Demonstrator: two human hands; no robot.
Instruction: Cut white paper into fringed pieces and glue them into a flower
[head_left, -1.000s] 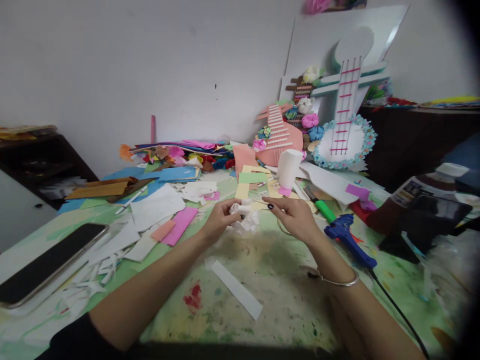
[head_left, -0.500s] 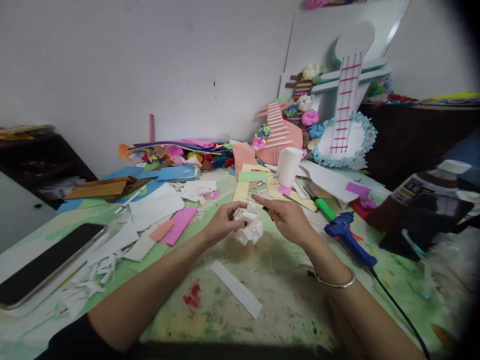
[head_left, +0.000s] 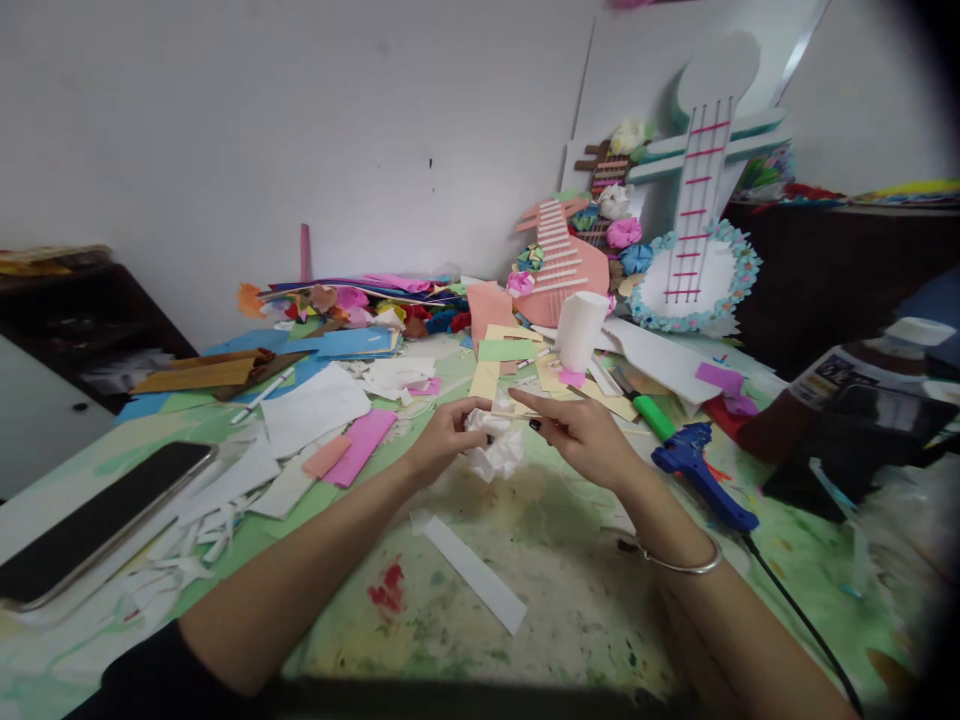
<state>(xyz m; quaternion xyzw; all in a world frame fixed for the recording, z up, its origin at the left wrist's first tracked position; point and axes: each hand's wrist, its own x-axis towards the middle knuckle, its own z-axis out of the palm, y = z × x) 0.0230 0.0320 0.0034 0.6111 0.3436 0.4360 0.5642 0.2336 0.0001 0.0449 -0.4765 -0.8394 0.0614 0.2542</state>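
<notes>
A ruffled white paper flower (head_left: 498, 456) is pinched in my left hand (head_left: 448, 437), over the middle of the table. My right hand (head_left: 581, 435), just right of the flower, grips a thin pale stick (head_left: 517, 415) between thumb and fingers, its index finger stretched along toward the flower. The stick's tip lies at the flower's upper part; whether it presses into the paper I cannot tell. Below both hands a white paper strip (head_left: 476, 575) lies flat on the table.
To the right lie a blue glue gun (head_left: 701, 475) with its cord and a green-handled knife (head_left: 652, 415). A white paper roll (head_left: 581, 332) stands behind my hands. At left are a phone (head_left: 105, 520) and paper scraps (head_left: 315, 405). Paper guitars (head_left: 686, 250) lean at the back.
The stick has swung from pointing up and away to lying nearly level across the flower's top. The flower has turned slightly in my left hand, and the view has shifted a little.
</notes>
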